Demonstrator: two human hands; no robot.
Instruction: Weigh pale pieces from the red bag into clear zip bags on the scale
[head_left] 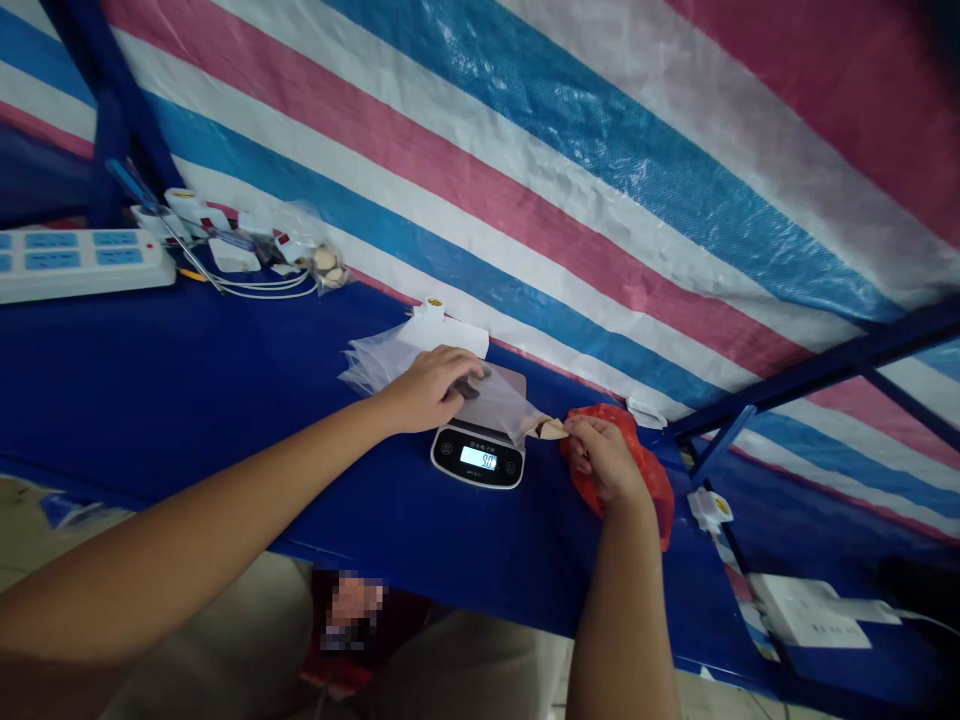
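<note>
On the blue table stands a small digital scale (pixel 477 460), its lit display reading about 9.0. Across its top stretches a clear plastic bag (pixel 504 402). My left hand (pixel 433 388) is over the scale, fingers curled on the bag around dark pieces (pixel 469 386). Whether these pieces are inside the bag I cannot tell. To the right, my right hand (pixel 604 455) is closed, pinching a flat tan piece (pixel 553 429) at the bag's narrow right end. A red plastic bag (pixel 646 470) lies behind and under my right hand. More clear plastic bags (pixel 375 362) lie left of the scale.
A white power strip (pixel 82 265) lies at the left, beside a screwdriver (pixel 161 220), cables (pixel 270 285) and small bagged parts (pixel 328 265). White plugs (pixel 430 310) stand behind the scale. A striped tarp (pixel 480 200) hangs behind the table. Blue frame bars (pixel 795 375) rise at the right.
</note>
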